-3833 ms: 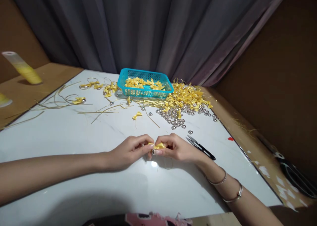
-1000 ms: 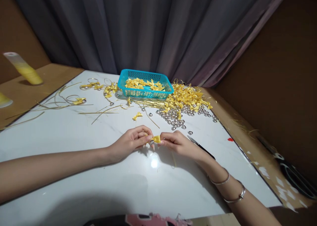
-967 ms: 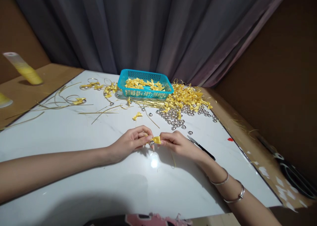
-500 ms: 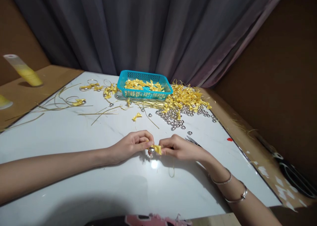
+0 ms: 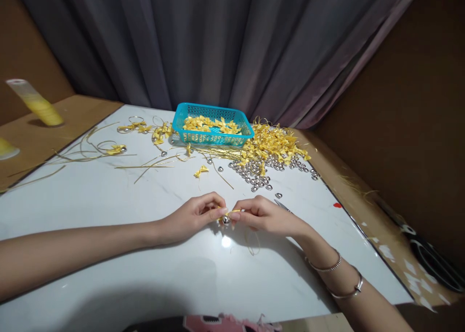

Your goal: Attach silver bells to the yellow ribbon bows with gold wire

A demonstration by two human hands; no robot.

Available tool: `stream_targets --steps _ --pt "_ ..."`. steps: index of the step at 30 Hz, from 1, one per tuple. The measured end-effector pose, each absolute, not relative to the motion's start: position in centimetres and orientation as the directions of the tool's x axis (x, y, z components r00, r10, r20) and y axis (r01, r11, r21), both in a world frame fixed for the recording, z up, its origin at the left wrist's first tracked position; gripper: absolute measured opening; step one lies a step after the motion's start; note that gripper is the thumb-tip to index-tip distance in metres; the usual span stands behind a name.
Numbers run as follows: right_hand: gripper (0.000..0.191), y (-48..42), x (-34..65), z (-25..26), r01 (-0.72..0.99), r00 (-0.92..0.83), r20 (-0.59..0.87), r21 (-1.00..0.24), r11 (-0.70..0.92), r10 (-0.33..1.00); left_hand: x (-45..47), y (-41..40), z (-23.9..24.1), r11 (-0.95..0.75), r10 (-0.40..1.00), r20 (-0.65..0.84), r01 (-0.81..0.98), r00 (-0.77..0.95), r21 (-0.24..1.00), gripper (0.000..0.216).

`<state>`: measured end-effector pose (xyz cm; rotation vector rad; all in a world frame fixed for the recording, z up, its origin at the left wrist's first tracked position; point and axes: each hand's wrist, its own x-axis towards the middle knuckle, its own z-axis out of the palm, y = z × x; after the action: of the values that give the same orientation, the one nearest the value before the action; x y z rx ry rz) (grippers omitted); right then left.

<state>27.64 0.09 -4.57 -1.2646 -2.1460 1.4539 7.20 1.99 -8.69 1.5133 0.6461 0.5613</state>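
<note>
My left hand (image 5: 198,214) pinches one side of a small yellow ribbon bow, mostly hidden by the fingers. From the other side my right hand (image 5: 259,215) grips the same bow between thumb and forefinger. A shiny silver bead (image 5: 225,219) sits at the bow's middle, between the fingertips. Below my right hand hangs a thin gold cord loop (image 5: 253,244). The tips of a pair of small scissors (image 5: 281,205) stick out behind that hand. Another yellow bow (image 5: 201,171) lies on the table beyond my hands.
A turquoise basket (image 5: 214,137) with yellow bows stands at the back. To its right are a pile of yellow bows (image 5: 276,140) and scattered silver beads (image 5: 256,172). Gold cords (image 5: 145,167) lie leftward. Large black-handled scissors (image 5: 432,264) rest on the right edge; a yellow spool (image 5: 39,106) stands far left.
My right thumb and fingers have moved left onto the bow, close to my left fingertips, covering the yellow loop that showed before. The bead has tipped slightly, and the cord loop has swung.
</note>
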Motion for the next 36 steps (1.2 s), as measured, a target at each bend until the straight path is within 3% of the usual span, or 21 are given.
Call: stream_targets --steps 9,21,27,31,36 --pt "0.029 0.0 27.5 -5.5 0.462 -0.608 -0.261 -0.884 0.067 0.75 7.1 1.9 -8.6 -0.087 0.718 -0.029 0.131 0.695 0.988 0.02" --pt "0.029 -0.1 26.9 -5.9 0.422 -0.612 -0.293 -0.907 -0.01 0.735 6.9 1.8 -8.5 -0.33 0.695 0.101 0.191 0.711 0.924 0.017" --pt "0.031 1.7 27.2 -5.9 0.357 -0.647 -0.313 -0.93 -0.087 0.695 7.2 2.1 -8.7 -0.31 0.744 0.113 0.19 0.658 0.932 0.017" --pt "0.03 2.9 27.2 -5.1 0.383 -0.693 -0.303 -0.924 -0.022 0.655 7.2 2.0 -8.7 -0.248 0.767 0.078 0.183 0.637 0.951 0.018" --pt "0.026 3.8 27.4 -3.9 0.537 -0.736 -0.366 -0.828 0.162 0.57 7.2 2.1 -8.9 -0.194 0.804 0.077 0.138 0.589 0.971 0.021"
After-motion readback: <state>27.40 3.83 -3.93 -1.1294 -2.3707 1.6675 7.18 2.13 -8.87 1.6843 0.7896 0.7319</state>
